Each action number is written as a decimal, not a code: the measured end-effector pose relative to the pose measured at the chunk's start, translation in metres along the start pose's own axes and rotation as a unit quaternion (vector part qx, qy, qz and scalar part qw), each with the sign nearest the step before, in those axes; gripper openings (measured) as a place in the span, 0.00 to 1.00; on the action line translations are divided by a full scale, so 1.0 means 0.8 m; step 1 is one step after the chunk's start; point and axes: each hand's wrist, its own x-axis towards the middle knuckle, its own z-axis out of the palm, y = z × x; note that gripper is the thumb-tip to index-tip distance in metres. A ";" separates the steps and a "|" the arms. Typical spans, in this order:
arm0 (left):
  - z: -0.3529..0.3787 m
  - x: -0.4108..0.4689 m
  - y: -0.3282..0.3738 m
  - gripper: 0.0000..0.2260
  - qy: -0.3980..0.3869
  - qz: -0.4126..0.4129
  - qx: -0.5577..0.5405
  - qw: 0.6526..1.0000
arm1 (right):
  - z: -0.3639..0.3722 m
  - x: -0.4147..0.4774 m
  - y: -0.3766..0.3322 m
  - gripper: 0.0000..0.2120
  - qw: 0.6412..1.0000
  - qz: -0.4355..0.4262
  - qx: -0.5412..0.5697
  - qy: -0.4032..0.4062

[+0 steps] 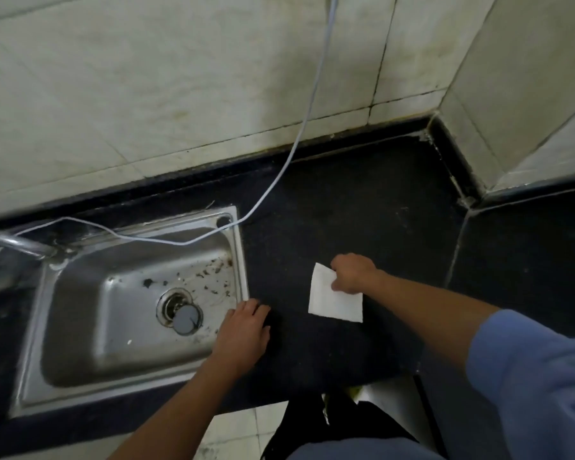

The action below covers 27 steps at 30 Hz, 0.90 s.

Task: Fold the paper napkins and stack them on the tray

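Note:
A white folded paper napkin (329,298) lies on the black countertop (362,200), right of the sink. My right hand (354,272) grips its upper right edge, with the thumb curled over the paper. My left hand (246,330) rests flat on the counter by the sink's right rim, fingers straight, holding nothing. No tray shows in the view.
A steel sink (80,330) with a drain plug (186,319) fills the left side. A grey cable (299,134) hangs down the tiled wall (146,78) and runs across the sink's back. A tap pipe (10,242) juts in at the far left. The counter bends round a corner at the right.

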 end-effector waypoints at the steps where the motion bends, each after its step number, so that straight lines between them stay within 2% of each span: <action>1: -0.006 -0.003 -0.002 0.15 0.006 0.001 0.001 1.000 | 0.000 -0.004 -0.002 0.16 1.000 -0.005 0.012 0.007; 5: -0.033 0.001 -0.008 0.12 -0.001 0.021 0.023 1.000 | -0.005 -0.043 -0.001 0.07 0.996 -0.033 0.059 0.066; 11: -0.064 0.033 -0.003 0.11 -0.004 0.114 0.049 0.992 | 0.001 -0.130 0.004 0.09 0.978 -0.013 0.062 0.199; 17: -0.082 0.040 0.033 0.10 0.004 0.271 0.101 0.957 | 0.053 -0.241 -0.001 0.09 0.944 0.102 0.118 0.290; 23: -0.064 0.004 0.106 0.11 -0.023 0.415 0.112 0.903 | 0.153 -0.386 -0.017 0.10 0.885 0.243 0.168 0.360; 27: -0.044 -0.045 0.189 0.10 -0.032 0.512 0.119 0.850 | 0.224 -0.495 -0.025 0.09 0.834 0.341 0.194 0.388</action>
